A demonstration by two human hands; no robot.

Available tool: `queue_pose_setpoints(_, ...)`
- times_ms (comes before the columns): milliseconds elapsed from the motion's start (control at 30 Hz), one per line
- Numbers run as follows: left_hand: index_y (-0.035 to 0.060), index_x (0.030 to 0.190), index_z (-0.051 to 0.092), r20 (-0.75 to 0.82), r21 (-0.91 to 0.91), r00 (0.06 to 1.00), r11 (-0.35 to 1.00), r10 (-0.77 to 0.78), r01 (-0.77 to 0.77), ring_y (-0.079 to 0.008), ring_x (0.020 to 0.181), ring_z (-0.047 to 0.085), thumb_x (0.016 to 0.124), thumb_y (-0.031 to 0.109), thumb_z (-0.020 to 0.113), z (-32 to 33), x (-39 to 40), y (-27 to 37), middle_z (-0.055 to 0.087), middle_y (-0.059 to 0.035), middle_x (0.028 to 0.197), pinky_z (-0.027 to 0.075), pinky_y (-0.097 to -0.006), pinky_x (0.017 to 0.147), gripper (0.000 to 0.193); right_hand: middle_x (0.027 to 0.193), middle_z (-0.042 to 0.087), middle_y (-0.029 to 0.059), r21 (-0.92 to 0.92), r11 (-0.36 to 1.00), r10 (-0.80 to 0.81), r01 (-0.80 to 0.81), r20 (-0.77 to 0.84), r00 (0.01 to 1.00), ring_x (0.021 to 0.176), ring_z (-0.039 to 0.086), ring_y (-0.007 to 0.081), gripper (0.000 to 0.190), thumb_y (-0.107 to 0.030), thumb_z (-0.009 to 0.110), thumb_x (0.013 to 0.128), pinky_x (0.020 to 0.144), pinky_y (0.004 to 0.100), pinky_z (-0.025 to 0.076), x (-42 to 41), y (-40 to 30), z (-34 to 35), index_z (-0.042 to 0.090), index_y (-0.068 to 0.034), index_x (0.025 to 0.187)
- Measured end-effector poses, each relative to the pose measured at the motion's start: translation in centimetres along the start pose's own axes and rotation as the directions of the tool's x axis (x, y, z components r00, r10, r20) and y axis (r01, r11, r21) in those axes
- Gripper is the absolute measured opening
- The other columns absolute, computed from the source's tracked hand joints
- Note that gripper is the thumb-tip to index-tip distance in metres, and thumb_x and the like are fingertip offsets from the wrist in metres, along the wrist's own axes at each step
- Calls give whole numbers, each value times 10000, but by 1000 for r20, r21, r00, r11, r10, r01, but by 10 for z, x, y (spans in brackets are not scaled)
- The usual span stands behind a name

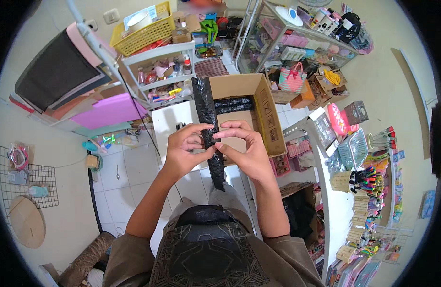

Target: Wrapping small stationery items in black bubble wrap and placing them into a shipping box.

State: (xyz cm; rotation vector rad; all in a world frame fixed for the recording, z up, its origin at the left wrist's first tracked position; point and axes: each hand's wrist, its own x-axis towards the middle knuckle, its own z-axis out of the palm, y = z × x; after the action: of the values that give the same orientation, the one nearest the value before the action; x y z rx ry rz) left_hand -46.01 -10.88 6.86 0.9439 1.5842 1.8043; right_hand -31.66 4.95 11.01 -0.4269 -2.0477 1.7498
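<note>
Before my body, a long, narrow package wrapped in shiny black plastic (206,100) runs away from me, its near end above my legs. My left hand (186,147) pinches its left side, thumb and index finger against the wrap. From the right, my right hand (247,149) touches the middle of the package with thumb and fingertips. Just beyond and to the right, an open cardboard box (234,86) has black-wrapped bundles (234,105) lying inside at its far end. The package overlaps the box's left side in view.
A white table (164,118) lies under the left hand. Further left stands a white shelf rack (157,84) with a yellow basket (145,37). On the right, a white counter (337,211) holds a blue basket (353,149) and pen holders (340,181). A glass display case (274,53) stands behind.
</note>
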Motion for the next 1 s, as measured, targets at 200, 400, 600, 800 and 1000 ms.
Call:
queue_pose_setpoints(200,69,1353,748,22,121,999,992,43,-45,-129,982,774,805,-53,904,35,53,1,733,-48,1107,662,-296,890,582,1240,700,119,-5,999,-41,41,-8,999,1263,636,242,228,-81,891,871,1138,396,456,36,6,-52,877,-86,1098)
queue_pose_setpoints(400,68,1346,758,-5,122,998,990,69,-68,-115,942,767,811,-61,890,75,92,-6,711,-46,1077,668,-264,838,566,1187,720,111,11,998,-66,67,-71,995,1202,661,240,196,-72,891,874,1089,386,485,64,32,-92,875,-70,1069)
queue_pose_setpoints(600,55,1346,756,-20,98,1000,995,-2,4,-115,946,772,815,-69,887,98,116,-15,708,-49,1081,679,-272,836,560,1153,732,114,-64,995,-78,74,-77,994,1159,682,244,190,-58,895,864,1058,382,506,83,40,-121,866,-54,1052)
queue_pose_setpoints(800,52,1383,745,-10,39,999,998,-44,44,-97,931,762,828,-96,869,108,129,-28,670,-35,1104,674,-255,866,587,1134,745,113,-158,983,-104,94,-55,993,1135,706,264,199,-56,902,830,1026,389,532,94,39,-137,852,-55,1022)
queue_pose_setpoints(1000,51,1428,717,7,-65,995,993,-95,96,-76,970,750,844,-109,858,113,133,-33,632,-1,1143,655,-258,923,622,1124,741,78,-325,938,-148,122,-57,987,1134,708,283,214,-128,913,810,1039,432,489,98,39,-146,831,-91,1004)
